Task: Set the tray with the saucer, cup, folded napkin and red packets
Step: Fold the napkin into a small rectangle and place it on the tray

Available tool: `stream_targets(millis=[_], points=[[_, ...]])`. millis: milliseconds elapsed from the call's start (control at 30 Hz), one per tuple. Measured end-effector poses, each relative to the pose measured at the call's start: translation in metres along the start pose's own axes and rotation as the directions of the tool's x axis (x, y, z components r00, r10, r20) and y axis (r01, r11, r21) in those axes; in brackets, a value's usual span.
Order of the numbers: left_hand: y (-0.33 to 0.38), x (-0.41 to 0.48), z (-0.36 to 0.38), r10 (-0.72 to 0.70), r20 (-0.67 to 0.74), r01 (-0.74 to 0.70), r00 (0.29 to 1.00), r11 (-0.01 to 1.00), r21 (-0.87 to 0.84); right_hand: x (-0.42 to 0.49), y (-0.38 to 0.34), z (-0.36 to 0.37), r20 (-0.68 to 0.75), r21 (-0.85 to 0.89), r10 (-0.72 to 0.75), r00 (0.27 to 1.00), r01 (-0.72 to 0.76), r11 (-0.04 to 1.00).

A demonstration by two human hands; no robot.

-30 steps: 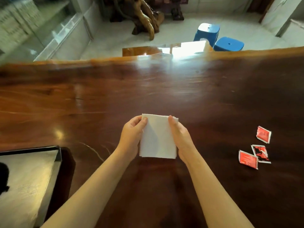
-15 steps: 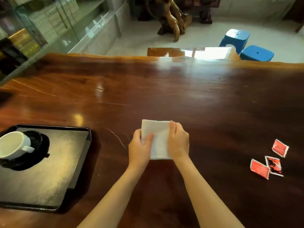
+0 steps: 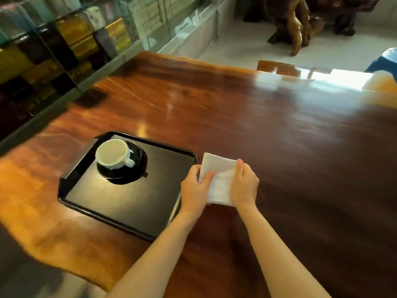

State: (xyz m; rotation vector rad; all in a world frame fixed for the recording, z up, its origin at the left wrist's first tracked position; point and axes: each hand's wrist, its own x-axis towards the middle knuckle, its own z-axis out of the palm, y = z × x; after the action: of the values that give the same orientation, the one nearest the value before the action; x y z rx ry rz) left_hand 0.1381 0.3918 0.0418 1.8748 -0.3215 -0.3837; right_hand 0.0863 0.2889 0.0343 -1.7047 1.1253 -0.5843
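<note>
A white folded napkin (image 3: 219, 179) is held between both hands just right of the black tray (image 3: 129, 203), close to its right rim. My left hand (image 3: 194, 191) grips the napkin's left edge and my right hand (image 3: 243, 187) grips its right edge. On the tray's far left part a white cup (image 3: 112, 153) stands upright on a black saucer (image 3: 126, 176). The red packets are out of view.
The dark polished wooden table (image 3: 279, 136) stretches far and right. Glass shelves with boxes (image 3: 64, 39) run along the left. A carved wooden piece (image 3: 294, 24) stands on the floor beyond the table, and a blue stool (image 3: 384, 61) shows at the right edge.
Both hands have carried the napkin leftward toward the tray. The view has swung left, so the tray with cup and saucer is now central and the red packets have left the frame.
</note>
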Motion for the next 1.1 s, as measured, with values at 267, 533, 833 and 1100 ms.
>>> stream_targets(millis=[267,533,833,1100], points=[[-0.042,0.067,-0.126,-0.368,0.148,0.38,0.918,0.924,-0.055,-0.022,-0.035,0.123,0.051,0.013,0.182,0.982,-0.183,0.983],[-0.09,0.085,-0.163,-0.662,0.4,0.738,0.634,0.364,-0.568,-0.017,-0.035,0.195,0.09,-0.066,0.283,0.955,-0.277,0.958],[-0.115,0.107,-0.155,-0.732,0.182,0.731,0.656,0.557,-0.394,-0.005,-0.019,0.215,0.16,-0.395,0.305,0.939,-0.222,0.891],[-0.122,0.105,-0.153,-0.755,0.016,0.707,0.656,0.607,-0.362,-0.008,-0.015,0.225,0.076,-0.455,0.302,0.95,-0.237,0.858]])
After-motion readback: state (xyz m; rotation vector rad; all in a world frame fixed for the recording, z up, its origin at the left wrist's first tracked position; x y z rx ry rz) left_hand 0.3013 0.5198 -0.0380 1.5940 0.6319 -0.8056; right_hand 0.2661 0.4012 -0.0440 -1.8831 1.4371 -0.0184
